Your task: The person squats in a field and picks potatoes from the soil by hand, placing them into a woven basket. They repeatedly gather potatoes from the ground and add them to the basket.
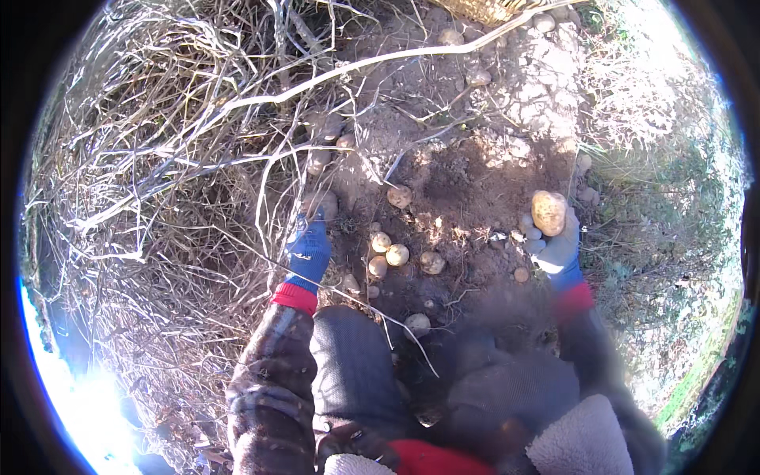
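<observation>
My right hand (555, 246), in a blue work glove with a pale palm, holds a large tan potato (549, 212) above the soil on the right. On the left my left hand (309, 248), in a blue glove, reaches down at the edge of the dry stalks. Its fingers meet a dusty, shaded potato (322, 205); whether they grip it is unclear. Between my hands several small potatoes (397, 255) lie in a cluster on the soil. A rounder potato (399, 196) sits just above them, and another potato (417, 324) rests close to my knees.
A heap of dry stalks (160, 178) covers the left side. One long pale stalk (368, 62) arches across the top. Part of a woven basket (484, 9) shows at the top edge. More potatoes (478, 77) lie on the far soil. Sunlit grass (647, 237) borders the right.
</observation>
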Motion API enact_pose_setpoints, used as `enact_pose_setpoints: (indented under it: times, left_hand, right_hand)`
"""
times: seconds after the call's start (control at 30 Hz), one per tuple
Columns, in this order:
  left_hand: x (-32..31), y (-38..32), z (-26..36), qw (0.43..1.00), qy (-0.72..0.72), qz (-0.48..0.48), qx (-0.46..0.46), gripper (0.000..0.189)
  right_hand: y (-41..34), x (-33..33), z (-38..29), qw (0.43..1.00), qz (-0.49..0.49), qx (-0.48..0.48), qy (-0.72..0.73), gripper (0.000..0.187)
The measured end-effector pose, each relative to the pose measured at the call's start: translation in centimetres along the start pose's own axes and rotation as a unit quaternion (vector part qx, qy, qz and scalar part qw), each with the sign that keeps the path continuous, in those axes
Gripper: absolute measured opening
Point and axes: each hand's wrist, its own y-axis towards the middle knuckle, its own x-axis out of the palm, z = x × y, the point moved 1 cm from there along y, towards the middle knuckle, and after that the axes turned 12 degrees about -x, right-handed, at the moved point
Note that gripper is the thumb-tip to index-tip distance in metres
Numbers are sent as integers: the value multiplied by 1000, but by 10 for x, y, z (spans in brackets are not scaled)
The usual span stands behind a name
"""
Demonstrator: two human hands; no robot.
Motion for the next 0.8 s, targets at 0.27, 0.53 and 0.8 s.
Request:
enact_pose_setpoints:
  times: [0.27,0.53,0.8]
  left_hand:
    - [32,79,-2,991,-2,-116,-73,91]
    - [44,75,-18,766,-516,-382,-39,89]
    - [10,-8,17,704,-648,-289,-41,60]
  right_hand:
    - [-107,16,83,979,147,40,136,40]
    - [-105,13,101,987,119,51,95,40]
    - [-72,48,144,967,-17,236,95,63]
